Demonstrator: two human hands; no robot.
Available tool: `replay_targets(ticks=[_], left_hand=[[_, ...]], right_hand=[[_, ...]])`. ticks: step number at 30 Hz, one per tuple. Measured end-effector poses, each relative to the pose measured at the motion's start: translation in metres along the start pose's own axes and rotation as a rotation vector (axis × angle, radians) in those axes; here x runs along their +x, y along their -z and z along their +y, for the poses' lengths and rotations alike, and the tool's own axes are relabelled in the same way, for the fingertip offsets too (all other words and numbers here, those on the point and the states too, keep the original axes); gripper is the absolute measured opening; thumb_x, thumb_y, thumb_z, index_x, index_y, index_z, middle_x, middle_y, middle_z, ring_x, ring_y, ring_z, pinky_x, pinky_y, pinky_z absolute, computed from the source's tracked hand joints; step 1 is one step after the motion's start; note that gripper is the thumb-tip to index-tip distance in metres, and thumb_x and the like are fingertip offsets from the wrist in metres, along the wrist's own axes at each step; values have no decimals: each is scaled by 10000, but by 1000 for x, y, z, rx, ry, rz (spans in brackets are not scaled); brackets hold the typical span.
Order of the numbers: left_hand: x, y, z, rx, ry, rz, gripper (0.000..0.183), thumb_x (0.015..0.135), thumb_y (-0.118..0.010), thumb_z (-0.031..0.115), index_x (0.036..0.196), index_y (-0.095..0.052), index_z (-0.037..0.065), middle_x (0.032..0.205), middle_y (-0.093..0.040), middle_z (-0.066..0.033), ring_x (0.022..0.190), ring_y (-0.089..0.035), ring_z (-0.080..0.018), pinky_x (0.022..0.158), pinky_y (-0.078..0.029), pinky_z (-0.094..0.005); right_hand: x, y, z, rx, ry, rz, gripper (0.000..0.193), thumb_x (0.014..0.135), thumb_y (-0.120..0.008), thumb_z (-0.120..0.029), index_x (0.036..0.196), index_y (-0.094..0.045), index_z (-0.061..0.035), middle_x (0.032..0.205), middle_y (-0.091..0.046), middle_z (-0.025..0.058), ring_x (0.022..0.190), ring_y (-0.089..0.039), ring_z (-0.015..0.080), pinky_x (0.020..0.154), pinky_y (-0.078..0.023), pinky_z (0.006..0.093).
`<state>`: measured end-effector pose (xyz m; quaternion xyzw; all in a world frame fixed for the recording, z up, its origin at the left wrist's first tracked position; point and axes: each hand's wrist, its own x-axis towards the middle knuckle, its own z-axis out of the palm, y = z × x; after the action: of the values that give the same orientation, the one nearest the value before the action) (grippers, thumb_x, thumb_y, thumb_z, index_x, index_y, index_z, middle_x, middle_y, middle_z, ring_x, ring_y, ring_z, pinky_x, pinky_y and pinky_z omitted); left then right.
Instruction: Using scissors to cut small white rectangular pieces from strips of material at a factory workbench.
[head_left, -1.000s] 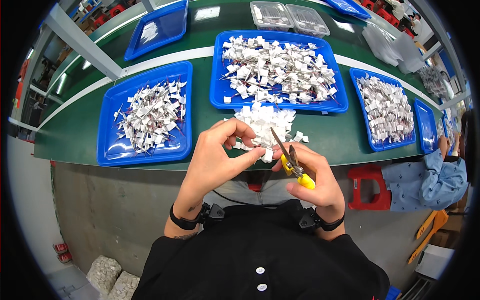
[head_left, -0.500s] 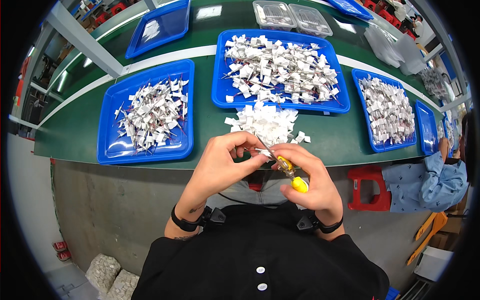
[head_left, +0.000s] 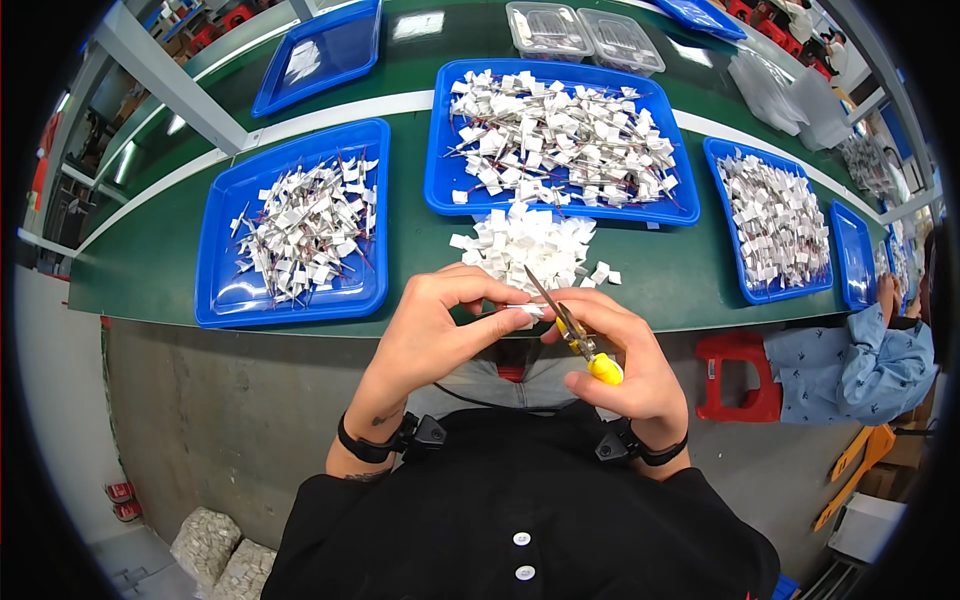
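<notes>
Between the thumb and fingertips of my left hand (head_left: 447,318) is a small white wired piece (head_left: 524,309), partly covered by the fingers. My right hand (head_left: 628,352) grips yellow-handled scissors (head_left: 583,346), their pointed blades angled up and to the left, just right of my left fingertips. Right fingertips sit close to the white piece; whether they touch it I cannot tell. Beyond both hands, a loose heap of white tabs (head_left: 530,245) lies on the green table. Behind that heap, a large blue tray (head_left: 436,185) holds many white-tabbed wire pieces.
A blue tray (head_left: 212,275) of similar pieces stands at left, another blue tray (head_left: 765,296) at right. Clear plastic boxes (head_left: 550,32) and an unfilled blue tray (head_left: 318,55) are farther back. A person in a blue patterned garment (head_left: 860,350) is at right, by a red stool (head_left: 722,377).
The scissors have shifted slightly right, and their blades now stand clear of my left fingertips. My left fingers have closed in further around the white piece. The trays have not moved.
</notes>
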<state>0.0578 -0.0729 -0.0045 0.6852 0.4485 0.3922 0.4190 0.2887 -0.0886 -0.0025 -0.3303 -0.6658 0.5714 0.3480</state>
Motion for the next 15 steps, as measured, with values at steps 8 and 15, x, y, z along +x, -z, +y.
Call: replay_targets(ticks=[8,15], left_hand=[[0,3,-3,-96,53,-42,138,834,-732,127,952,-755,60,753,-666,-41,663,-503,-93,615,-427,-239],[0,5,0,-96,88,-55,136,831,-735,131,937,-755,49,763,-673,-43,677,-520,-93,616,-430,-238]], right_hand=[[0,-2,-1,8,4,4,592,635,-628,0,1223,-571,20,1250,-568,185,1163,-560,295,1002,-418,369],[1,-1,0,-23,23,-2,582,636,-635,-8,1214,-576,18,1250,-574,183,1158,-565,299,999,-421,368]])
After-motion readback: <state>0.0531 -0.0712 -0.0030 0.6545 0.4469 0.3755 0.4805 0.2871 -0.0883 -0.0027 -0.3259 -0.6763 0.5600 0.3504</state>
